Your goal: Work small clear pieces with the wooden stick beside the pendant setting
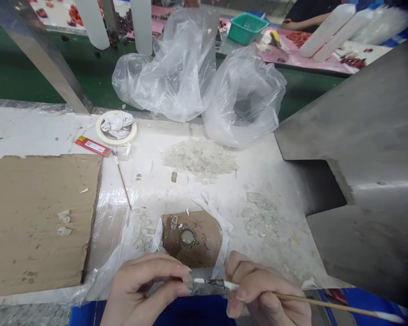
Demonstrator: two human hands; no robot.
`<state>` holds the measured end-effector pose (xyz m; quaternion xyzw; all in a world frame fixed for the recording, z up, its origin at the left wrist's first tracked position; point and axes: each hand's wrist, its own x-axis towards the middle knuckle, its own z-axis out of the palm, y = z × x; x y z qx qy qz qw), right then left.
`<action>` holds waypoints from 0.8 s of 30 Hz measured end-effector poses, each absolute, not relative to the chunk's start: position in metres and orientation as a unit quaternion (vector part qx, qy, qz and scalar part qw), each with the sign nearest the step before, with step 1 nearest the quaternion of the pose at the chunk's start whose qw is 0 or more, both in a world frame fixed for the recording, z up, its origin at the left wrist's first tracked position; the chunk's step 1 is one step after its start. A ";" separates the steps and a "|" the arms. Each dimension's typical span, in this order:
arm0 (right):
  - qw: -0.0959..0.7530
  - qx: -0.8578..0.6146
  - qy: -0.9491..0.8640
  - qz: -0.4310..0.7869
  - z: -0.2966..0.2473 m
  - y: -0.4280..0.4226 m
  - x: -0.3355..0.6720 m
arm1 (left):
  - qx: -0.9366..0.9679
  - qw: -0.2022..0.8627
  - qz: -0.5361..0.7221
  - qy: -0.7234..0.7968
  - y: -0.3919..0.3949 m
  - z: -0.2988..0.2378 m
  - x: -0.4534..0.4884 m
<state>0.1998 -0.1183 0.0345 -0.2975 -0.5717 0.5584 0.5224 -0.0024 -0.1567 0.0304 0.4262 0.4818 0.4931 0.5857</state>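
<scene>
At the front of the bench my left hand [148,287] is closed, pinching a small clear plastic piece [188,280] between thumb and fingertips. My right hand [263,290] is wrapped round a thin wooden stick [323,303] bound in white near its working end, with a dark band close to the tip. The tip points at the clear piece and meets or nearly meets it; contact is hard to make out. Just beyond the hands, a bottle cap [187,237] with whitish contents rests on a brown cardboard piece [207,253]. One clear piece [174,222] lies beside the cap.
A heap of clear pieces [200,158] sits mid-bench, with a looser scatter [263,215] to the right. Cardboard [37,217], a tape roll [133,131], a red packet [92,146] and another stick [123,183] lie left. Plastic bags [177,77] and a metal panel [370,149] border the bench.
</scene>
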 end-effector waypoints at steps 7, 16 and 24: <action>0.491 -0.312 -0.602 0.547 0.036 -0.122 0.206 | 0.454 0.566 0.496 0.478 -0.155 0.031 -0.004; 0.464 -0.311 -0.644 0.523 0.044 -0.119 0.208 | 0.477 0.538 0.495 0.488 -0.158 0.031 -0.004; 0.490 -0.319 -0.617 0.527 0.043 -0.119 0.214 | 0.418 0.576 0.506 0.487 -0.156 0.032 0.002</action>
